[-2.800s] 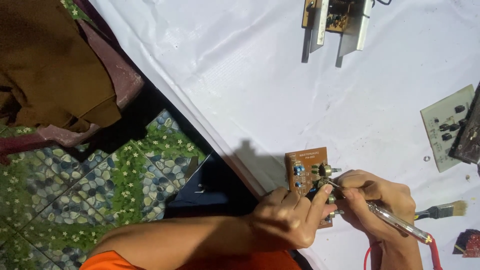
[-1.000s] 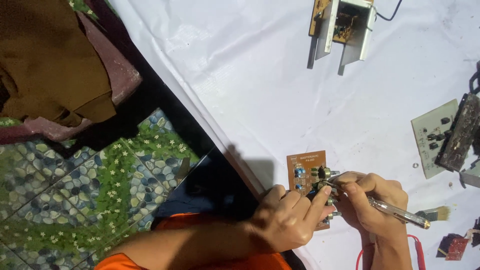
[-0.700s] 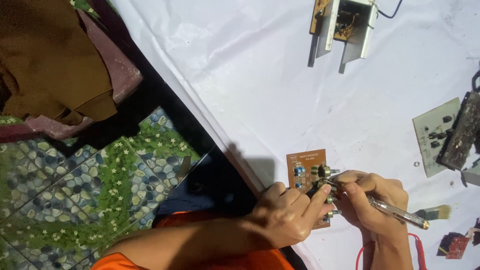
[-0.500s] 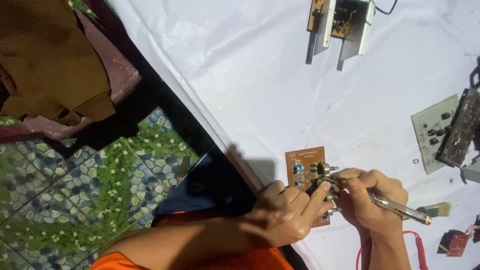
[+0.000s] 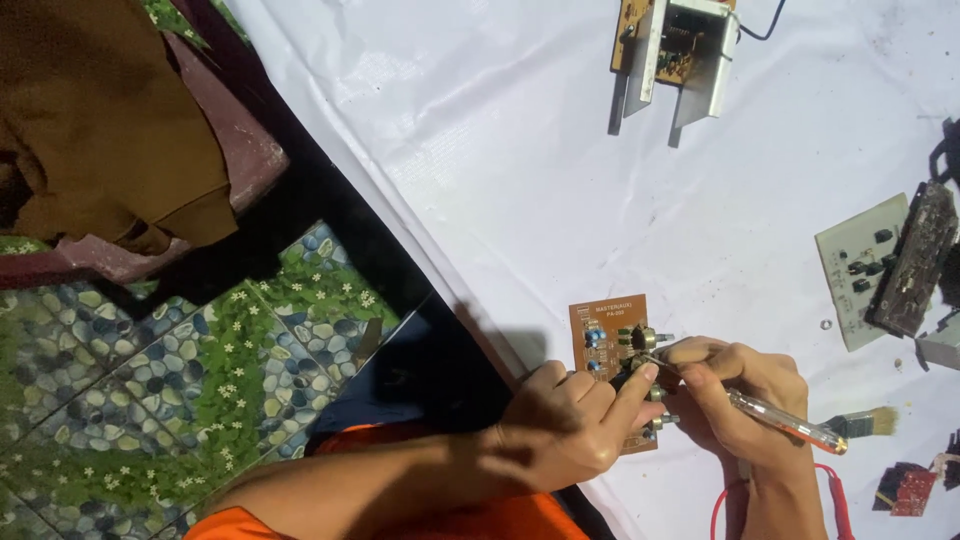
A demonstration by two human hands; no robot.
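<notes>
A small brown circuit board (image 5: 602,329) with blue capacitors and metal knob shafts lies on the white cloth (image 5: 520,150). My left hand (image 5: 565,425) rests on the board's near edge, its index finger stretched onto the components, holding the board down. My right hand (image 5: 735,385) grips a screwdriver with a clear orange handle (image 5: 790,425); its metal tip touches the parts in the middle of the board.
A board with metal heat-sink brackets (image 5: 675,45) lies at the far top. A pale board with a dark module (image 5: 885,265) sits at right. A paintbrush (image 5: 860,422), a red wire (image 5: 830,490) and small red parts (image 5: 905,488) lie near right. Tiled floor (image 5: 150,380) at left.
Both hands stay on the brown board with the screwdriver tip on it; only small shifts of the view and hands.
</notes>
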